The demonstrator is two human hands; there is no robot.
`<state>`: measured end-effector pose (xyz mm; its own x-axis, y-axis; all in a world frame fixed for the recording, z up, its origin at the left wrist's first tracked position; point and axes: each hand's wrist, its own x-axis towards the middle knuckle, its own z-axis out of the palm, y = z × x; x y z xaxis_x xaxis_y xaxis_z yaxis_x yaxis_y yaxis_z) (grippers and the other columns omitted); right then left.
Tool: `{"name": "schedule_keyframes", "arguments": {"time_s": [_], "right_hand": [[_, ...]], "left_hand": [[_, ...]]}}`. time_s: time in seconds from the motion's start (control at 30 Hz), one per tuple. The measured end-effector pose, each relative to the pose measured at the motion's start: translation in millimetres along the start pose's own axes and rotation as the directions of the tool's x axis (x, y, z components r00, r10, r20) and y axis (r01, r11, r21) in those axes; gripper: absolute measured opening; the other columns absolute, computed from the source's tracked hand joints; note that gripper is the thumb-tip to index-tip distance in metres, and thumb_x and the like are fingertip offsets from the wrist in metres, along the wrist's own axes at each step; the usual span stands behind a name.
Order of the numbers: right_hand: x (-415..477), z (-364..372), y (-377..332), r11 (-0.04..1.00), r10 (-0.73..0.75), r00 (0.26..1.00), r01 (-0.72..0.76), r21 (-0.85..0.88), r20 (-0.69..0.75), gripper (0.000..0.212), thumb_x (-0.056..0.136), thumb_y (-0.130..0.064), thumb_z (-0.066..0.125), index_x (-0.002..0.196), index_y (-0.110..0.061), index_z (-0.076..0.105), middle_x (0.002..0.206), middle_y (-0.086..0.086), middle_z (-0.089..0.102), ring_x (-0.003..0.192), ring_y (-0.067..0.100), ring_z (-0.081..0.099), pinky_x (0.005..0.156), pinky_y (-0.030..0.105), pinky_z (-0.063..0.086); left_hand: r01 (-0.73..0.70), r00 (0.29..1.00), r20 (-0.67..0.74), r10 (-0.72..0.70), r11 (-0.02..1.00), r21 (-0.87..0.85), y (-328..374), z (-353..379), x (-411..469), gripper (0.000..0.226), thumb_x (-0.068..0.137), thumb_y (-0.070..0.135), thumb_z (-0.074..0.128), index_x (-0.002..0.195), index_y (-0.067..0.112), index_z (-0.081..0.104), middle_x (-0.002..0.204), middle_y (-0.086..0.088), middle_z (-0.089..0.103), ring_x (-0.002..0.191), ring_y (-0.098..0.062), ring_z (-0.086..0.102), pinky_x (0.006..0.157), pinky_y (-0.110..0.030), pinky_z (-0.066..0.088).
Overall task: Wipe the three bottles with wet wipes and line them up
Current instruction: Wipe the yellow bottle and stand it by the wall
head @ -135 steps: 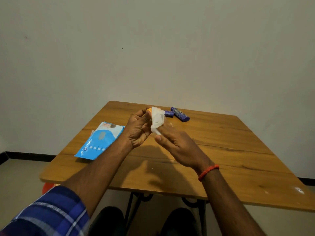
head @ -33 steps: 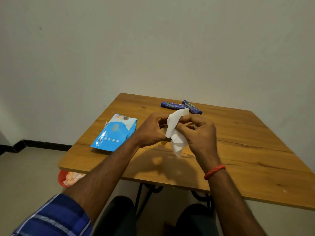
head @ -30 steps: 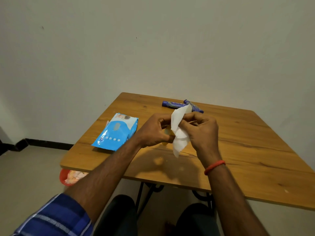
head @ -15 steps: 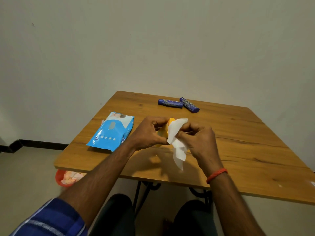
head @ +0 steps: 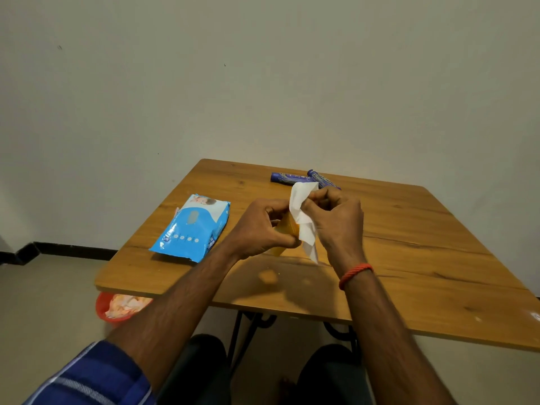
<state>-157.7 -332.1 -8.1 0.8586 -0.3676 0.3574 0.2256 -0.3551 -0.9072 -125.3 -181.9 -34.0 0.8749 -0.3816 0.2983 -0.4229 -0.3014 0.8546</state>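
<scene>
My left hand (head: 260,229) grips a small yellow-orange bottle (head: 287,228) above the middle of the wooden table (head: 409,258); most of the bottle is hidden by fingers. My right hand (head: 336,220) pinches a white wet wipe (head: 304,217) against the bottle, and the wipe's tail hangs down. Two dark blue bottles lie on their sides near the far edge: one (head: 287,177) points left-right, the other (head: 323,179) is angled and partly behind the wipe.
A blue pack of wet wipes (head: 191,229) lies flat on the table's left side. A red bin (head: 117,308) with crumpled wipes stands on the floor under the left front corner. A plain wall is close behind the table.
Both hands stay together on the yellow bottle, with the wipe shifting over it in my right hand. The two blue bottles and the pack have not moved; only the camera shifts.
</scene>
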Motion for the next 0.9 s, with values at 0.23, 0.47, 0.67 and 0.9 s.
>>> {"name": "schedule_keyframes", "arguments": {"time_s": [0.23,0.47,0.67,0.9], "right_hand": [[-21,-7,17,0.950,0.156,0.971,-0.197,0.240,0.180,0.013,0.087,-0.007,0.070,0.087,-0.021,0.068,0.094,-0.007,0.070,0.088,0.009,0.069,0.066,0.026,0.059],[-22,1,25,0.998,-0.017,1.000,0.017,0.053,0.008,0.022,0.087,-0.015,0.073,0.104,-0.027,0.066,0.099,-0.006,0.070,0.086,0.007,0.068,0.066,0.026,0.061],[-13,1,29,0.981,-0.124,0.981,0.099,-0.164,-0.148,0.025,0.086,-0.021,0.075,0.110,-0.014,0.072,0.102,-0.001,0.072,0.082,0.006,0.066,0.063,0.020,0.055],[-4,-1,17,0.973,-0.096,0.983,0.059,-0.224,-0.158,0.059,0.071,-0.066,0.072,0.103,-0.017,0.068,0.100,-0.002,0.071,0.085,0.012,0.069,0.065,0.027,0.060]], "left_hand": [[0.074,0.989,-0.123,-0.087,0.992,-0.104,-8,1,0,0.051,0.072,0.012,0.088,0.118,0.017,0.069,0.111,0.007,0.072,0.106,-0.011,0.067,0.092,-0.029,0.055],[0.137,0.975,-0.163,-0.152,0.985,-0.104,1,14,1,0.052,0.074,0.012,0.086,0.121,0.015,0.064,0.116,-0.001,0.070,0.109,-0.018,0.066,0.092,-0.048,0.058],[0.028,0.990,-0.142,-0.013,0.994,0.108,12,20,3,0.064,0.071,0.022,0.089,0.128,0.016,0.060,0.122,-0.001,0.067,0.111,-0.017,0.062,0.090,-0.040,0.058],[-0.059,0.993,-0.091,0.075,0.983,0.172,21,27,-3,0.074,0.076,0.016,0.085,0.141,0.012,0.049,0.138,-0.006,0.058,0.121,-0.016,0.056,0.089,-0.022,0.051]]}}
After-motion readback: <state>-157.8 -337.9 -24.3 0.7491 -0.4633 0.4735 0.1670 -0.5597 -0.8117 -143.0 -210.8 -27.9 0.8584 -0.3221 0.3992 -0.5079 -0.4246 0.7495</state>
